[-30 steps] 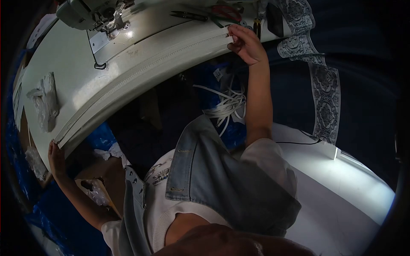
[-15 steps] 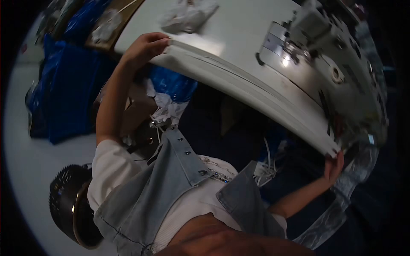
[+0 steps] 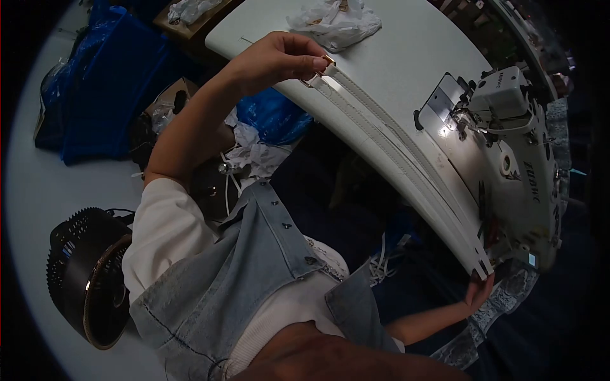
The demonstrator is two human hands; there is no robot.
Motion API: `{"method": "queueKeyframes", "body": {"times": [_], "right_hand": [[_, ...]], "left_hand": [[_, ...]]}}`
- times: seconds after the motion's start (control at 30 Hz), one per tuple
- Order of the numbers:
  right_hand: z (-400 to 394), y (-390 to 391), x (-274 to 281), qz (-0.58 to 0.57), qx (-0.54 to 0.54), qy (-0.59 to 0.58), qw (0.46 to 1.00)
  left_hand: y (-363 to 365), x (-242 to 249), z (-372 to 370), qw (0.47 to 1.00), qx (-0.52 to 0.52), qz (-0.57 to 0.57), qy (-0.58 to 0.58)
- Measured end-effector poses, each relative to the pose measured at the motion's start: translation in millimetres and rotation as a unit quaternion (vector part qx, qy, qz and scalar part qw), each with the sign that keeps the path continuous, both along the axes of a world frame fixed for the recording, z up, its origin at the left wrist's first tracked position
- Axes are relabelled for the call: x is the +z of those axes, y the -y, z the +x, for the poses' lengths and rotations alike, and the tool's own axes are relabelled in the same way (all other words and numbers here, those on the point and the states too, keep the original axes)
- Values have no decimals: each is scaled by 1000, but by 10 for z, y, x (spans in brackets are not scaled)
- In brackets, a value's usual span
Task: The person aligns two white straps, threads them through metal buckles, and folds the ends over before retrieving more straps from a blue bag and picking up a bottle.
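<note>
**Straps Held at Both Ends**

2 white straps (image 3: 395, 156) are stretched along the counter's (image 3: 394, 57) front edge. Metal fittings (image 3: 329, 60) are pinched by the left hand (image 3: 279, 60); the opposite ends are pinched by the right hand (image 3: 478, 292).

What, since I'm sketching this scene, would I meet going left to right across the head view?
Black slotted housing → left hand pinching one end of the white strapping → white cords → right hand at the strapping's other end → small bright panel.
</note>
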State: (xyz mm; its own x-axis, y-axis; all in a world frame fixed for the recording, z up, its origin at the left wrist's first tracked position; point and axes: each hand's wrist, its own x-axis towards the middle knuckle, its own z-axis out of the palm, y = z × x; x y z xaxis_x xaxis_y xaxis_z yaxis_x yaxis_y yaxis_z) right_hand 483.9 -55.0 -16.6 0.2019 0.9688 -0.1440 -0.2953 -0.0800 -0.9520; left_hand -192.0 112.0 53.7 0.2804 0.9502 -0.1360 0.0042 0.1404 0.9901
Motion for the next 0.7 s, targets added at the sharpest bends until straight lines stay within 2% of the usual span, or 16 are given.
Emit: {"method": "queueKeyframes", "body": {"times": [0.2,0.37,0.53,0.63,0.7], "right_hand": [[196,70,-48,-34,34,-13,999],[458,236,-106,-33,3,4,999],[567,401,21,-23,-8,28,999],[604,473,103,6,-2,1,1000],[562,511,196,5,-9,-60,998]], "left_hand": [[124,105,145,996,-53,-23,63],[354,287,348,986,-66,-77,134],[447,357,444,978,-94,-112,151],[476,359,491,977,-101,-121,143],[501,356,539,977,-109,-121,140]]}}
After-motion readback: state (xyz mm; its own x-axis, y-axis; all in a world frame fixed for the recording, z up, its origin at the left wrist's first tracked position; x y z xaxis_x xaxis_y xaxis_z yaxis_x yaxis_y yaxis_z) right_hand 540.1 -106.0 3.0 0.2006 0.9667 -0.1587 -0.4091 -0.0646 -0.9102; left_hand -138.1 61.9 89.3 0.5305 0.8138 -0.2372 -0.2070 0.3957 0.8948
